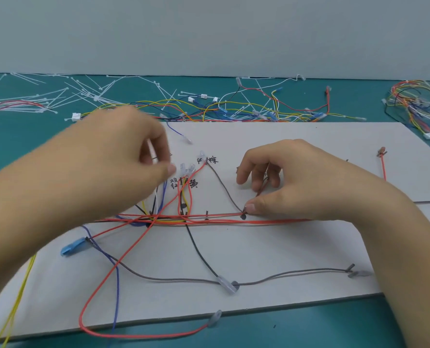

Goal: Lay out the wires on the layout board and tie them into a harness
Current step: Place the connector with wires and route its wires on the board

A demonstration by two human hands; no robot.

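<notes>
R hand (297, 177) grips brown wire (224, 189) mid-board (309, 247): thumb pins it at peg mark (243, 217), curled fingers hold the return run, prob. to bend it round the route. L hand (103, 156) near far-left corner, blurred; fingers curled, grip can't be told. Red wires (221, 217) run lengthwise, partly hidden under R wrist. Ties (83, 94) beyond far edge.

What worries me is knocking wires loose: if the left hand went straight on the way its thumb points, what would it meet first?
Probably the clear terminals just beyond the thumb of the left hand; the hand is blurred, so its height above the layout board is unclear.
</notes>
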